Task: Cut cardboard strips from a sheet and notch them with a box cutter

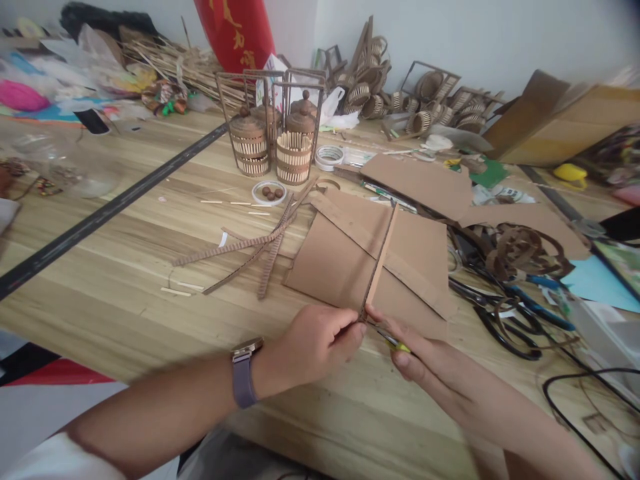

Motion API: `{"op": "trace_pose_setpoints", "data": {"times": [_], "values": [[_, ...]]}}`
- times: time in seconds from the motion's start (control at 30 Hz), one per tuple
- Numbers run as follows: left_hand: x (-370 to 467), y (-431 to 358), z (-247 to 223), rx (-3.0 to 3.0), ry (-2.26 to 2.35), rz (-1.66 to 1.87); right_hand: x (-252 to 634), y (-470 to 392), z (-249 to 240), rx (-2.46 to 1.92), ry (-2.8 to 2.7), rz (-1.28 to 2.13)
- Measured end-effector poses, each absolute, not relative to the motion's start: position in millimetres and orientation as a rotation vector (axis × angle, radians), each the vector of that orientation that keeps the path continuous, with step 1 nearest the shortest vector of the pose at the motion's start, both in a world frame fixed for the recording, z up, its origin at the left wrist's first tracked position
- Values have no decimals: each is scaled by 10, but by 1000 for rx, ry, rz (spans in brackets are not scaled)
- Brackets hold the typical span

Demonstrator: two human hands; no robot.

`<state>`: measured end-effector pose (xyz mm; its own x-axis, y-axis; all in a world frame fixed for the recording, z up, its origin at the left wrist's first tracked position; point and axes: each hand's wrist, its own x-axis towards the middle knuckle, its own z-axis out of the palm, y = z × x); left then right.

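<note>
My left hand [320,343], with a watch at the wrist, pinches the near end of a narrow cardboard strip [384,252]. The strip stands on edge and runs away from me over a flat cardboard sheet [320,257]. My right hand [425,360] is closed around a slim knife [400,345] with a yellow-green part. Its tip is at the strip's near end, close to my left fingertips, which partly hide the contact. Another flat strip [410,283] lies diagonally across the sheet, under the upright one. Loose corrugated strips [270,250] lie to the left.
Small lidded stick baskets in frames [250,143] stand at the back, near a dish of brown beads [270,193] and tape rolls [330,157]. Black-handled scissors [505,327] and coiled strips [525,250] lie right. An open carton [565,127] sits back right.
</note>
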<state>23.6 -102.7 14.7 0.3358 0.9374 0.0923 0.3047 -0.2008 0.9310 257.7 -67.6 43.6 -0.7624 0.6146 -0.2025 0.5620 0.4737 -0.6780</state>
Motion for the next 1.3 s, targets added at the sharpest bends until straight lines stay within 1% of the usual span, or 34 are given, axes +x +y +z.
{"op": "trace_pose_setpoints", "data": {"times": [0.43, 0.73, 1.03, 1.3], "values": [[246, -1021, 183, 1587, 1169, 830, 2554, -692, 395, -1044, -2651, 1070], [260, -1000, 145, 1492, 1158, 848, 2429, -710, 389, -1148, -2630, 1006], [269, -1001, 159, 1328, 1016, 846, 2508, -699, 454, -1171, -2506, 1194], [260, -1014, 197, 1251, 991, 831, 2568, -690, 429, -1058, -2477, 1234]]}}
